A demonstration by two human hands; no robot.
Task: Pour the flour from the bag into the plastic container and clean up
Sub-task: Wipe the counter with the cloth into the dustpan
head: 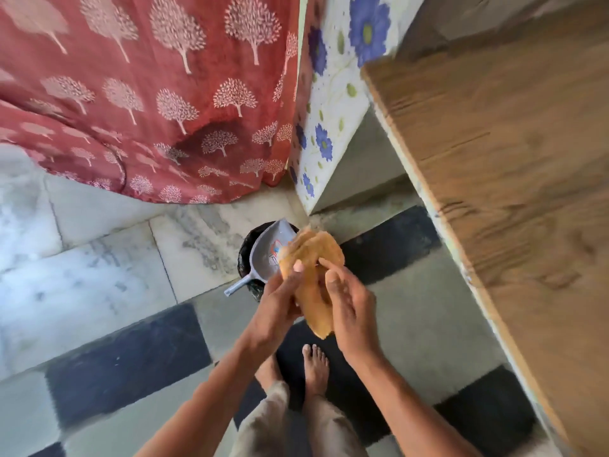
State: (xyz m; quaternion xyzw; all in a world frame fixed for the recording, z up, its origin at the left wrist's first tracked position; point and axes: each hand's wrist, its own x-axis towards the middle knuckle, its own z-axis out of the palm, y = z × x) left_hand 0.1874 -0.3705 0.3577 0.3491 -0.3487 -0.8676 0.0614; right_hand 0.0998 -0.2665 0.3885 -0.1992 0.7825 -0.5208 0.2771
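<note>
Brown paper bag (311, 278), crumpled, is gripped by both hands above a black bin (247, 255), presumably for discarding: left hand (280, 298) curls its fingers round one side, right hand (349, 308) pinches the other. Grey dustpan (268, 255) rests across the bin's mouth. Floor (99, 278) is marble and dark tile, bounded by red curtain (148, 94) and wooden counter (510, 159); no container is visible.

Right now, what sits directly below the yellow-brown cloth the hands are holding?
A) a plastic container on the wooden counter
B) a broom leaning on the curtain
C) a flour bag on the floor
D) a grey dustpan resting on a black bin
D: the grey dustpan lies across the black bin on the floor, just beyond the cloth held by the left hand and right hand.
</note>
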